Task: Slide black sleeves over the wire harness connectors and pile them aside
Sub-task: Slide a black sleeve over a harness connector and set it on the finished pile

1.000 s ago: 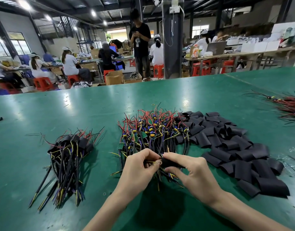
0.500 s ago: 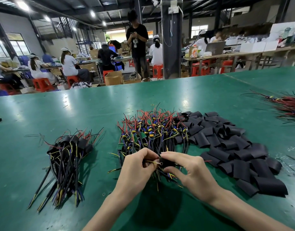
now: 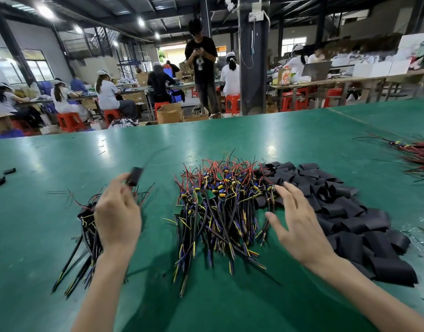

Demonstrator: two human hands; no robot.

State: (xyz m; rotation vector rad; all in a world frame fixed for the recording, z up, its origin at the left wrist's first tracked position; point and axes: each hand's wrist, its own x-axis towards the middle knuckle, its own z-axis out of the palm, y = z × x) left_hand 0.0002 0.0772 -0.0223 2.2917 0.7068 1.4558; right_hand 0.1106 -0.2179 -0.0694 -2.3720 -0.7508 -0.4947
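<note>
Head view: left grip [image 3: 117, 212] pinches one sleeved harness [image 3: 135, 179] above the finished pile [image 3: 85, 238] on the counter [image 3: 230, 133]; right grip [image 3: 299, 224] is spread over the bare harnesses [image 3: 218, 207], beside the black sleeves [image 3: 349, 212]. Harnesses seem light and floppy, so I would take one at its connector end

The two hands are no longer meeting at the near edge of the unsleeved harness pile [image 3: 220, 212]; they are now separating. The left hand [image 3: 117, 216] is carrying the sleeved harness [image 3: 135, 179], motion-blurred at its fingertips, leftward above the finished pile [image 3: 86, 238]. The right hand [image 3: 296, 224], having let go, is reaching rightward with fingers spread, over the boundary between the unsleeved harness pile and the loose black sleeves [image 3: 349, 212].
</note>
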